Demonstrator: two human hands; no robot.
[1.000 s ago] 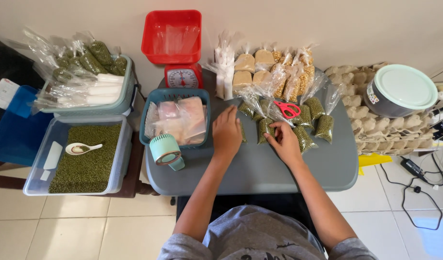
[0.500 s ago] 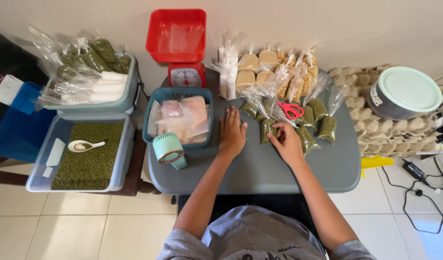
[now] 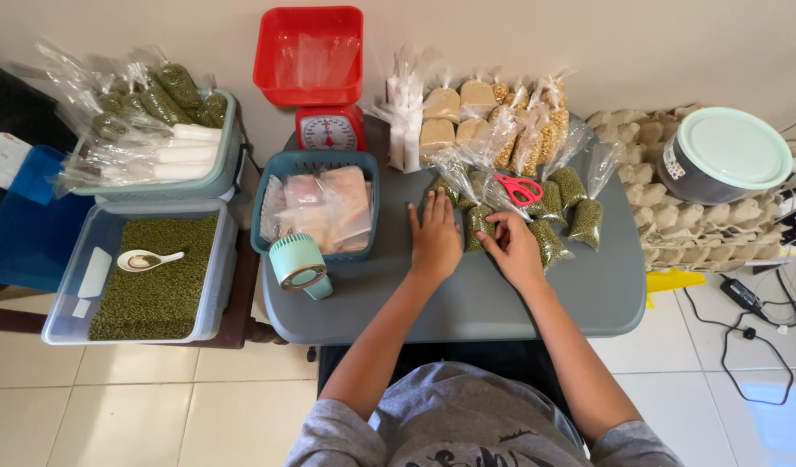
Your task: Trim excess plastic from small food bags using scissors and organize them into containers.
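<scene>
Overhead view: a person at a grey plastic table (image 3: 467, 303). The left hand (image 3: 434, 238) lies flat, fingers spread, holding nothing, beside a small clear bag of green beans (image 3: 478, 223). The right hand (image 3: 512, 249) curls its fingers onto that bag. Red-handled scissors (image 3: 521, 188) rest on neighbouring bags just behind; a careless nudge might topple these packed bags or snag thin plastic on the blades.

Shirt (image 3: 467, 415): grey, short-sleeved, dark print at lower edge.
Forearms: bare.
Left hand (image 3: 434, 238), right hand (image 3: 512, 246): ungloved.
</scene>
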